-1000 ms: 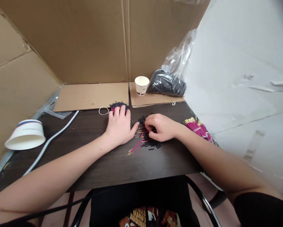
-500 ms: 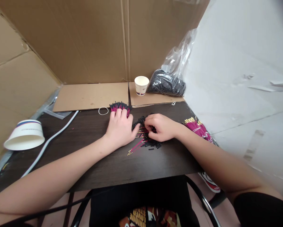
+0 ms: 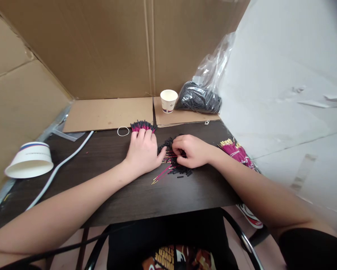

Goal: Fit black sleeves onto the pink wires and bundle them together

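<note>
The left hand lies flat, palm down, fingers spread over a fan of thin magenta wires with black sleeved tips at the far middle of the dark wood-grain table; the right hand is curled, fingertips pinched into a loose heap of short black tubes and pink wires just to its near left, what it grips hidden; a white rubber ring lies left of the fan; a bundle of gold-tipped magenta wires rests at the right edge; a paper cup stands far on flat cardboard.

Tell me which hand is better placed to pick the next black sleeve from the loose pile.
Right, probably. The right hand already rests on the loose pile, while the left hand lies flat over the bundle.
</note>
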{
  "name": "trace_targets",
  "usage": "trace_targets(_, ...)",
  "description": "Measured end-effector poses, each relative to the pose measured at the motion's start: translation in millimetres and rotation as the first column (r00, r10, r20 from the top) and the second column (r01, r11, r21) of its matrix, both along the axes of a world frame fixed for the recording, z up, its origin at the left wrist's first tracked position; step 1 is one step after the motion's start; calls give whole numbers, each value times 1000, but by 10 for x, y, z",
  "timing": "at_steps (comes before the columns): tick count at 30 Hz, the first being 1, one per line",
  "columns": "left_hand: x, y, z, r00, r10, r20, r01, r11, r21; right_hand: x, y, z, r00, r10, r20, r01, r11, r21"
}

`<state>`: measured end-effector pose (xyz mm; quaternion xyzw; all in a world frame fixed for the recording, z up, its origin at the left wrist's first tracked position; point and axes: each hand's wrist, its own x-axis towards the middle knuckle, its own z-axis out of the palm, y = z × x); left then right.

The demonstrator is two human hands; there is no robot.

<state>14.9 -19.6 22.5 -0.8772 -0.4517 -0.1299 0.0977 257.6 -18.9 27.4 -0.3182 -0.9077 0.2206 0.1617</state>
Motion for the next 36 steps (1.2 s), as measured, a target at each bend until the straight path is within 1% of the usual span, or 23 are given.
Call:
trace_targets(3,-13,9,-8,999,-10,44,10,1000,-3,1,-1,2,1000,0,3,0,1000,-3)
trace_targets(11,-56,94,-89,959,-164,229,181,982,-51,16,-2,1,1000,-4,-5,4,1000,13)
trace_targets(18,-67,155,-179,931,-156,330,190,979,-71,33,-15,24,999,-5,-41,7,999,42)
trace_targets(23,-65,165,-166,923,-136,361,187,976,-110,21,-47,44,988,-72,-138,86,991,101)
trace_targets(27,-49,146,-153,928,-104,357,168,974,-152,3,-28,9,969,-144,-201,169,979,112)
trace_targets(30,-38,135,-141,925,-97,367,164,974,-157,0,3,-21,942,-208,-264,242,965,103)
trace_targets(33,-29,137,-125,898,-84,432,161,976,-144,3,22,-32,914,-260,-311,300,950,88)
trace_targets(36,-24,147,-122,857,-82,509,165,979,-120,2,25,-36,901,-284,-329,327,942,81)
